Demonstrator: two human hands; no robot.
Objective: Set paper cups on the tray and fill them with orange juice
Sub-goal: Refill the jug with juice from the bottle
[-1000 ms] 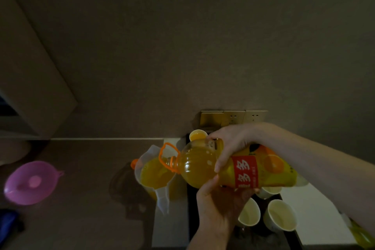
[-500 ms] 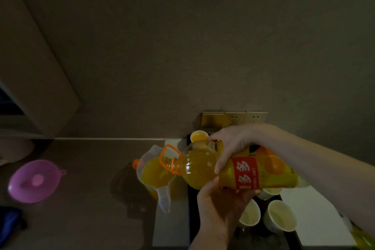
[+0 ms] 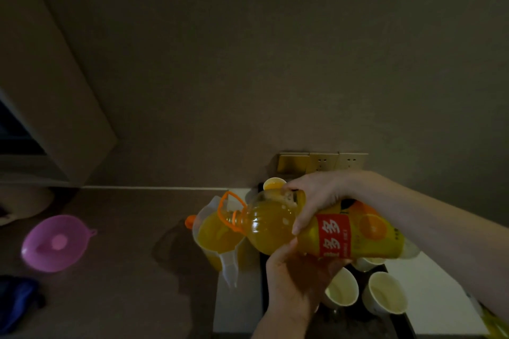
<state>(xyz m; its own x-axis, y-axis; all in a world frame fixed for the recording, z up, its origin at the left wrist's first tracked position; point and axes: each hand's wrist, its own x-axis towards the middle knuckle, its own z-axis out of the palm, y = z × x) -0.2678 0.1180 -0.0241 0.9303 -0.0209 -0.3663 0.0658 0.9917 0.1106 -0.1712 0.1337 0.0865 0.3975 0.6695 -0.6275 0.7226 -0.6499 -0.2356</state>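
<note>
**Juice bottle tipped over a clear pitcher beside the tray**

Head view: a large orange juice bottle [image 3: 325, 228] is held almost on its side, its open neck with the orange ring handle pointed left over a clear plastic pitcher [image 3: 220, 239] that is already well filled with juice. The bottle is gripped from above by the right hand [image 3: 314, 198], whose fingers are curled over its shoulder down to the red label, and it is cradled from below by the left hand [image 3: 294, 281] — thumb raised against the near side, the other fingers wrapped under the body.

Two paper cups [image 3: 385, 297] are seen upright on the dark tray [image 3: 366, 325], just below the bottle; their insides look pale, and whether juice is in them cannot be told. A further cup is partly hidden under the bottle. A small cup holding juice [image 3: 274, 183] stands by the wall, behind the bottle's neck.

An orange cap [image 3: 190, 221] lies touching the pitcher's left side. Well apart on the left of the counter [image 3: 124, 270], a purple funnel [image 3: 56, 242] is set — beyond it, gold wall sockets [image 3: 322, 161] are mounted above the cups.
</note>
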